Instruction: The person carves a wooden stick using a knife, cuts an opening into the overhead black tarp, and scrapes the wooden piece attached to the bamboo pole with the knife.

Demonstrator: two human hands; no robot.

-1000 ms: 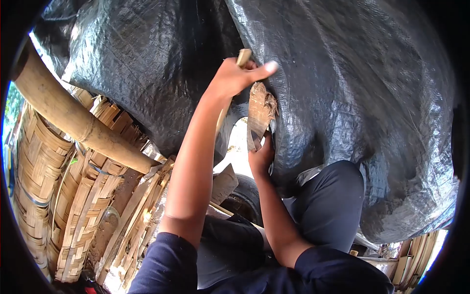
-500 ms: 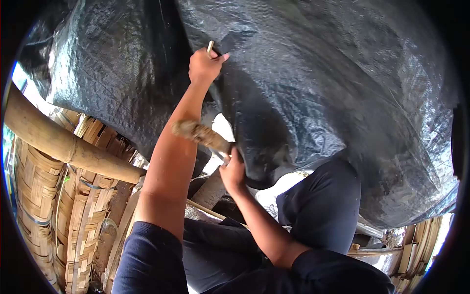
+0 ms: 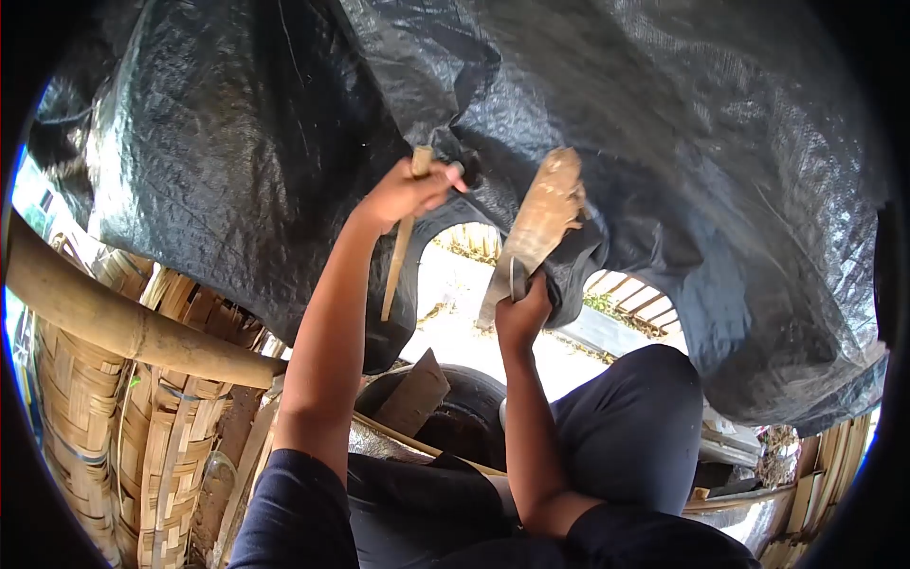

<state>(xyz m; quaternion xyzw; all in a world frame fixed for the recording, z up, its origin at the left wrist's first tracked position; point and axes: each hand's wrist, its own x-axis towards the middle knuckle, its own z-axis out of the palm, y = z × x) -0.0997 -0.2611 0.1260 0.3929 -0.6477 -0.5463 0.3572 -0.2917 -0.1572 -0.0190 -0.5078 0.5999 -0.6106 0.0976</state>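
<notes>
My left hand (image 3: 409,192) is closed around a thin wooden stick (image 3: 398,261), which hangs down below the fist; its fingertips also pinch a fold of the black plastic sheet (image 3: 256,180). To the right, my right hand (image 3: 523,311) grips a flat piece of wood (image 3: 540,223) with a ragged, splintered upper end, tilted up to the right. A small metal-looking edge (image 3: 518,277) shows beside its thumb; what it belongs to is partly hidden. The sheet hangs in front of and around both hands, with bright gaps under its lower edge.
A thick bamboo pole (image 3: 142,327) crosses the left side above woven bamboo baskets (image 3: 85,408). Below my hands is a dark round container (image 3: 469,417) with a wooden piece (image 3: 414,394) in it. My bent knee (image 3: 635,408) is at the right, near another container (image 3: 739,512).
The wood in my right hand has swung from across my left forearm to upright on the right. My left hand has come lower, and the sheet's lower edge is raised, showing more ground.
</notes>
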